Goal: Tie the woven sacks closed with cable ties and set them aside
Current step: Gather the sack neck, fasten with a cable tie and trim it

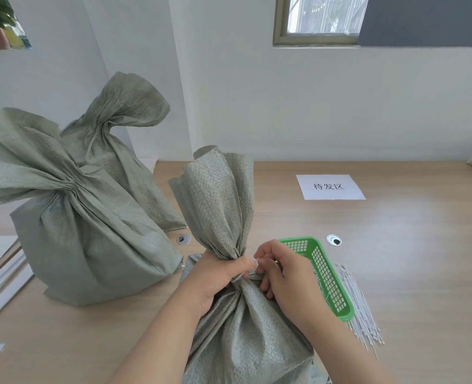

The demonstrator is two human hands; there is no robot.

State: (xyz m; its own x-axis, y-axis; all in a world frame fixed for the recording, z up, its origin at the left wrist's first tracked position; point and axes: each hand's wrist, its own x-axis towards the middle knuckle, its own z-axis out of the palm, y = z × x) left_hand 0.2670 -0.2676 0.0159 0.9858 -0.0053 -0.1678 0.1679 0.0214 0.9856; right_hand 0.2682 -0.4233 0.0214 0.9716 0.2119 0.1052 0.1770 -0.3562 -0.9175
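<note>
Cinching the cable tie (pixel 240 276) at the sack (pixel 240 328) neck.
Left hand (pixel 215 275) clamped around the gathered neck; right hand (pixel 282 275) pinching the tie just beside. Soft, crinkly, probably slippery weave: best gripped below the flare.

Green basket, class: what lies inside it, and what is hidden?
The green basket shows only bare mesh where visible; its near-left end is covered by the right hand. Loose white cable ties lie beside it on the table, not inside.

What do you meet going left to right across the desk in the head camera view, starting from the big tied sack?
Big tied sack → left hand → right hand → green basket → loose cable ties.
</note>
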